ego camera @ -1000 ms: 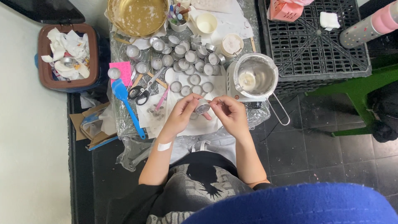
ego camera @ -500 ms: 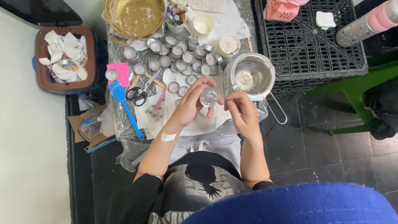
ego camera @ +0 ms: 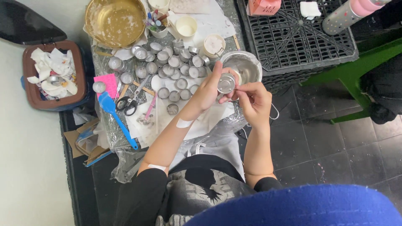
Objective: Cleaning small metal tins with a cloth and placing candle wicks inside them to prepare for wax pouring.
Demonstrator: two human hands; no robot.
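My left hand (ego camera: pixel 208 90) holds a small round metal cup (ego camera: pixel 226 83) up above the table, its open top facing the camera. My right hand (ego camera: pixel 252 97) is at the cup's lower right side, fingers pinched against its rim. Both hands hover just in front of a steel saucepan (ego camera: pixel 247 66). Several more small metal cups (ego camera: pixel 167 67) stand in rows on the plastic-covered table (ego camera: pixel 125 144) to the left of my hands. A white patch is stuck on my left forearm.
A gold bowl (ego camera: pixel 115 21) is at the back left. Scissors (ego camera: pixel 127 104), a blue spatula (ego camera: pixel 117 119) and a pink pad (ego camera: pixel 108 83) lie at the left. A brown bin (ego camera: pixel 81 71) with crumpled paper stands left of the table. A black crate (ego camera: pixel 307 39) is at the right.
Both hands rose from the white paper on the table toward the saucepan, bringing the small metal cup up with them; the cup now faces the camera.
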